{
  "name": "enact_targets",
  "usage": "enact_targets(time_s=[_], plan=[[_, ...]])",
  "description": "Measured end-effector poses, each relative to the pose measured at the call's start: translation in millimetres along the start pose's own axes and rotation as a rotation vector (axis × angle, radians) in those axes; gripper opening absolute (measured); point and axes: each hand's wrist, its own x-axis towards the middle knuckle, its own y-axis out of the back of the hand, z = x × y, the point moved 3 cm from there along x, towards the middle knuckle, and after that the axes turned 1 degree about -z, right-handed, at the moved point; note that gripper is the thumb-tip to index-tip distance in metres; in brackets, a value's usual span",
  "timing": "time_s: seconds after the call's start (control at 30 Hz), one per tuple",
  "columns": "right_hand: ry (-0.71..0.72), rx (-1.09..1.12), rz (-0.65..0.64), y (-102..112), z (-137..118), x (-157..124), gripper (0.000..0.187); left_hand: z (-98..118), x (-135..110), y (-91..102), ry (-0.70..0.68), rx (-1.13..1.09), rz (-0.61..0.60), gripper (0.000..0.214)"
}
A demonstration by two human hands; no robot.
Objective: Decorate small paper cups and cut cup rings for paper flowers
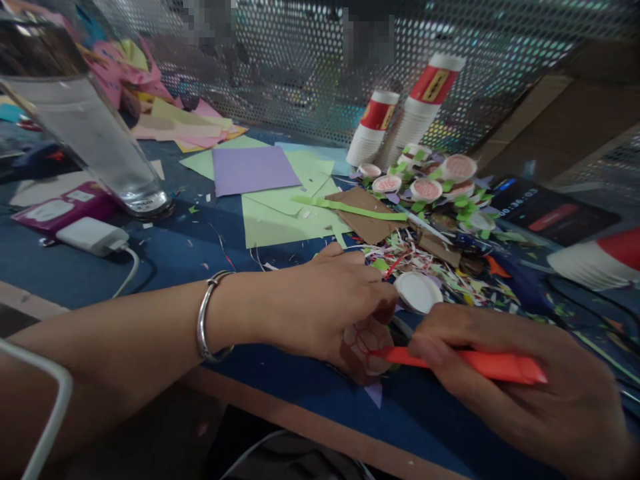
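Observation:
My left hand [320, 310], with a silver bangle at the wrist, is closed around a small round paper disc [361, 337]. Red lines divide the disc's pale face into cells. A purple paper point [374, 395] sticks out below it. My right hand [560, 393] grips an orange-red marker [500, 365], its tip at the disc's face. Just beyond my fingers lies a white round cup base [419, 291], beside a heap of paper shreds [400, 257]. Several finished-looking discs with red markings and green paper bits [426, 190] are piled farther back.
Two stacks of paper cups [373, 127] lean near the perforated metal panel [300, 73]. Purple paper [255, 171] lies on green sheets. To the left stand a water bottle [100, 127] and a white charger [93, 235]. A phone [555, 210] and more cups [600, 260] are at right.

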Motion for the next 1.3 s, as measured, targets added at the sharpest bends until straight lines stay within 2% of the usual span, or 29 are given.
enact_targets(time_s=[0.43,0.63,0.87,1.3], plan=[[0.013,-0.033,0.074,-0.5,1.4,1.5,0.019,-0.6,0.3,1.0,0.038,-0.017,-0.052,0.047],[-0.008,-0.062,0.028,-1.0,0.3,3.5,0.016,0.3,0.6,3.1,0.028,-0.006,-0.061,0.046],[0.004,-0.023,0.053,-2.2,-1.0,5.5,0.018,0.5,1.1,2.7,0.025,-0.005,-0.049,0.046],[-0.011,-0.03,-0.002,1.1,1.8,-4.5,0.019,-0.3,0.4,1.1,0.031,-0.015,-0.022,0.042]])
